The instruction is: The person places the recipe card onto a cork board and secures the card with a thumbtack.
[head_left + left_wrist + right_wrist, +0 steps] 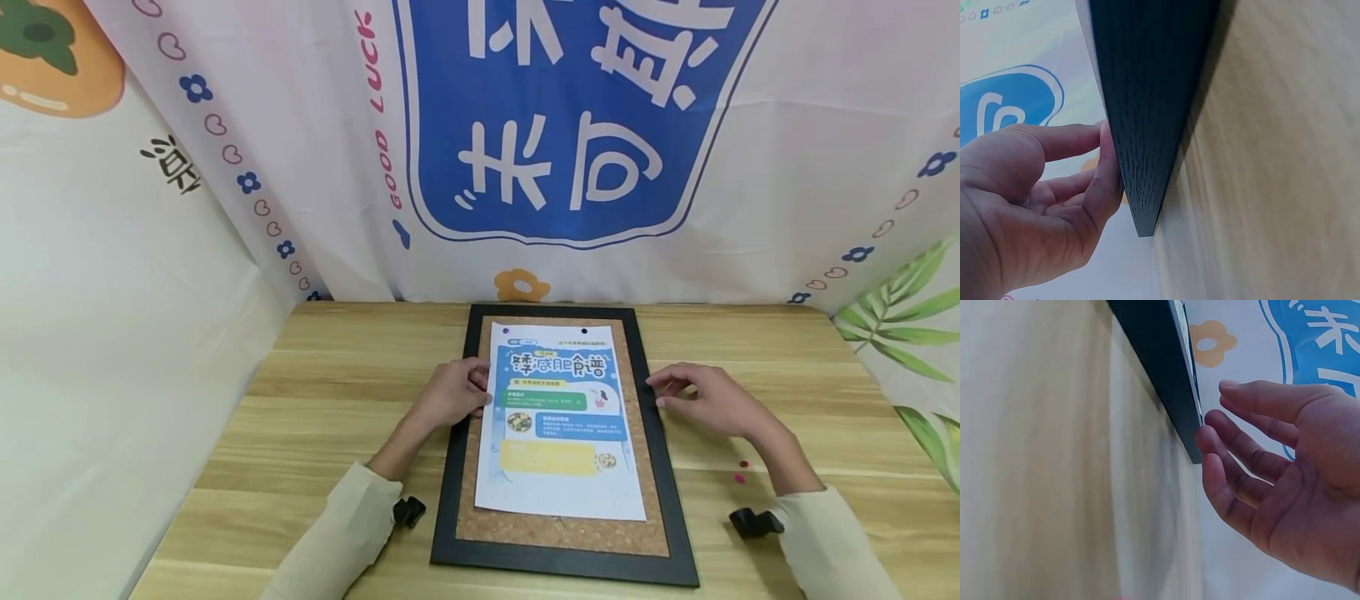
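A printed sheet of paper [555,492] with blue, green and yellow blocks lies on the cork of a black-framed board [562,562]. Two small push pins, one dark pin [584,331] and one bluish pin [506,331], sit along its top edge. My left hand [452,392] reaches over the frame's left side and pinches the sheet's left edge; its thumb tip meets a finger just above the frame in the left wrist view. My right hand [697,397] hovers beside the frame's right side, fingers loosely bent around nothing.
On the wooden table [315,442], two small reddish bits [740,477] lie near my right forearm. Black wrist straps [408,511] show at both cuffs. A printed cloth [360,242] hangs behind the table's back edge, close to the board's top.
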A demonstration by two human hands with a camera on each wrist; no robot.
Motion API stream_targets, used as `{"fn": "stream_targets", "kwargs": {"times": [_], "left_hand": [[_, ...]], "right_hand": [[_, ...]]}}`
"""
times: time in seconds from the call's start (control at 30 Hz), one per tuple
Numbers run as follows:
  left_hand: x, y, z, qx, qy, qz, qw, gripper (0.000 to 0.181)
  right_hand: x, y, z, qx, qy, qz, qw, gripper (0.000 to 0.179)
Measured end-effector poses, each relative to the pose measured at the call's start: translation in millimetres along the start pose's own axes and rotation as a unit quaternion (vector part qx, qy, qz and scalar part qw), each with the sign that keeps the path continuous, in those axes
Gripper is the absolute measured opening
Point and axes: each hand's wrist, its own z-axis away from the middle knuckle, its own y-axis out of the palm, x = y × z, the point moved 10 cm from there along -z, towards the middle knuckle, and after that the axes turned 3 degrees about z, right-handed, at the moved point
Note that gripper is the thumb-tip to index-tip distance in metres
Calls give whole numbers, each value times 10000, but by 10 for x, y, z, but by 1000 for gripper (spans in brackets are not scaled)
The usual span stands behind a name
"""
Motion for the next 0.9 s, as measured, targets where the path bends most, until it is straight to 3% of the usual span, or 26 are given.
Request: {"fn": "stream_targets", "kwargs": {"times": [0.63,0.9], "left_hand": [[4,-2,11,-8,29,-53,10000,52],[3,-1,10,-2,-11,-79,10000,50]], "right_hand": [[-415,-99,480,-17,169,-5,9999,25],[-543,-118,625,72,426,-2,9991,25]]}}
